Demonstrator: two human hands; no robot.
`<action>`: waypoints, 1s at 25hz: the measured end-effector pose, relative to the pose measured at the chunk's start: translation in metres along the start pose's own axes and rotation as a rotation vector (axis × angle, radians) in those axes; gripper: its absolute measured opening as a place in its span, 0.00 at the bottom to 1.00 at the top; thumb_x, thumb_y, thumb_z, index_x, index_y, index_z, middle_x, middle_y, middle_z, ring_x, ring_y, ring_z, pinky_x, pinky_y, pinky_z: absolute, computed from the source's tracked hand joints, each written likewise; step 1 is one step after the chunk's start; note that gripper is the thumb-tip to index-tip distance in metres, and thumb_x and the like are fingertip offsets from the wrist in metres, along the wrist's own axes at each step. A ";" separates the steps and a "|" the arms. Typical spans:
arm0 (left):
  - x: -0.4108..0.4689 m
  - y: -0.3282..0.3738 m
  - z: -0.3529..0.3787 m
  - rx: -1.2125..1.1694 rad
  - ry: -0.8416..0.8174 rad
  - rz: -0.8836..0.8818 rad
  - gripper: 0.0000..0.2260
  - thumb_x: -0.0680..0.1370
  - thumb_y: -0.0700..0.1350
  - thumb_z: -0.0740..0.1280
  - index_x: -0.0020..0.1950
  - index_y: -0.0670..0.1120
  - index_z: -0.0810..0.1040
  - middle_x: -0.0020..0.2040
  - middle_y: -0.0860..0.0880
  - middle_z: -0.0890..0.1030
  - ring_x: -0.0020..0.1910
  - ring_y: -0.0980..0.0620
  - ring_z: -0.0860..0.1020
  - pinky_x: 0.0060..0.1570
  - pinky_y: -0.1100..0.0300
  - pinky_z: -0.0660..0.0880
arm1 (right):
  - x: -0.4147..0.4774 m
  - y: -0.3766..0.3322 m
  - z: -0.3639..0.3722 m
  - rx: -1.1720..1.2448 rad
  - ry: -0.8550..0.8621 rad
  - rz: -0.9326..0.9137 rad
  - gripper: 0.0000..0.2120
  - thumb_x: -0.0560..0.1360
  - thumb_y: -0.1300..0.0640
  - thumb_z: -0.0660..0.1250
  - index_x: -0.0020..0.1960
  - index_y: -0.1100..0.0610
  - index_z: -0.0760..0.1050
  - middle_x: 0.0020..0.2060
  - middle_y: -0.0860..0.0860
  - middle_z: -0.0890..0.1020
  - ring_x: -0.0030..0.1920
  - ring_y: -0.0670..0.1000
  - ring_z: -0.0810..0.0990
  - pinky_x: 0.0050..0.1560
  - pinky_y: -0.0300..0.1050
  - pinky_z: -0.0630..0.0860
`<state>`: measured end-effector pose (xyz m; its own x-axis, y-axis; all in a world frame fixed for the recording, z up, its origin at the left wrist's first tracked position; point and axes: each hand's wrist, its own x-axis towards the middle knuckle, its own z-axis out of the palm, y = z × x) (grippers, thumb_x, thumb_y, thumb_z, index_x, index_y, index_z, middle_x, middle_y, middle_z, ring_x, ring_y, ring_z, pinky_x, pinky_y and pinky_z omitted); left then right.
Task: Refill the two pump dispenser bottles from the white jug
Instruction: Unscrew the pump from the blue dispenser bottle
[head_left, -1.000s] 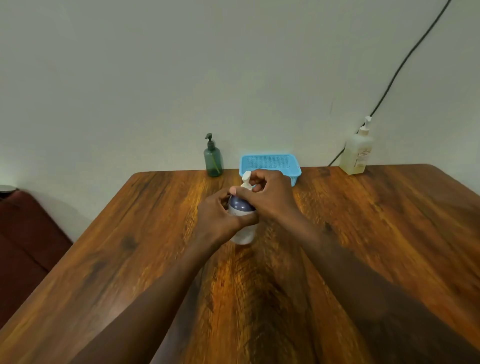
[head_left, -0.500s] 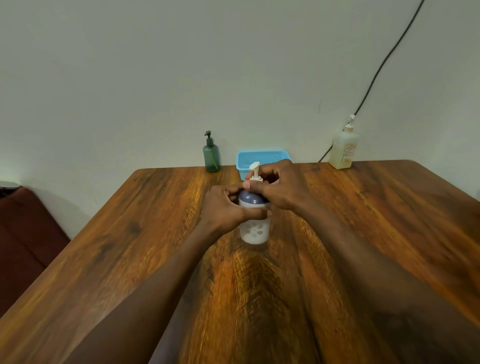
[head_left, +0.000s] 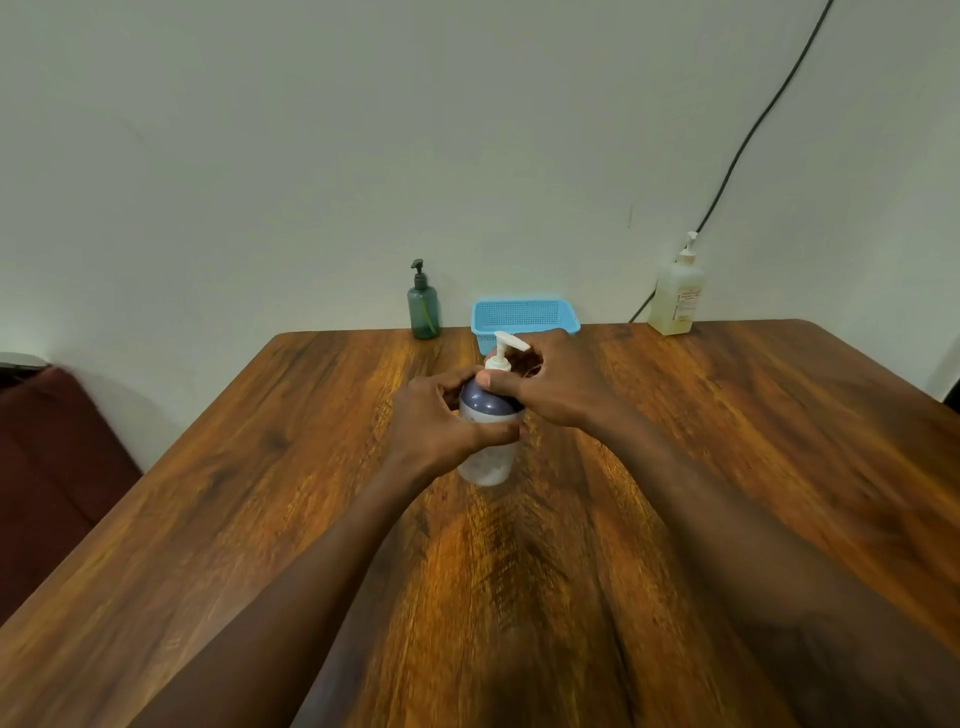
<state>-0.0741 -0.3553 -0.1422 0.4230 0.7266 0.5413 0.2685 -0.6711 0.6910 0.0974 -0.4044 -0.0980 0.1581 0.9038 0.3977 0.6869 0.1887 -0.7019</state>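
Wooden table (head_left: 727, 441), mid-area: my left hand (head_left: 441, 421) clamped round pump bottle (head_left: 488, 457) body, right hand (head_left: 550, 384) pinching its collar.

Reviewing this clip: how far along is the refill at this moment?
Done: nothing visibly refilled; no white jug is in view. In hand: left hand grips the white bottle while right hand holds its pump collar, apparently unscrewing. Left: the green dispenser stands untouched by the wall, pump on.
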 end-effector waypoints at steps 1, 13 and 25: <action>-0.001 -0.002 0.000 -0.013 0.002 -0.004 0.30 0.64 0.54 0.85 0.65 0.55 0.83 0.52 0.60 0.85 0.50 0.68 0.83 0.48 0.68 0.81 | 0.000 0.001 -0.001 0.084 -0.066 0.011 0.13 0.74 0.54 0.77 0.58 0.53 0.84 0.48 0.46 0.86 0.50 0.41 0.84 0.53 0.40 0.82; -0.003 -0.007 0.011 -0.025 0.026 -0.014 0.32 0.63 0.58 0.84 0.66 0.59 0.80 0.52 0.65 0.84 0.50 0.70 0.82 0.48 0.69 0.80 | -0.004 0.008 -0.001 0.247 -0.054 0.129 0.28 0.72 0.60 0.78 0.70 0.52 0.74 0.51 0.47 0.85 0.52 0.47 0.85 0.58 0.50 0.83; -0.009 -0.021 0.011 0.018 -0.039 -0.018 0.31 0.64 0.61 0.81 0.65 0.60 0.78 0.53 0.66 0.81 0.52 0.71 0.79 0.50 0.74 0.77 | -0.004 0.009 0.007 0.193 0.103 0.024 0.28 0.68 0.54 0.81 0.65 0.49 0.75 0.43 0.45 0.85 0.42 0.45 0.85 0.48 0.43 0.84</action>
<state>-0.0739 -0.3494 -0.1668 0.4514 0.7325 0.5095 0.2915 -0.6608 0.6917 0.0975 -0.4041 -0.1099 0.2509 0.8668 0.4308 0.5353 0.2466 -0.8079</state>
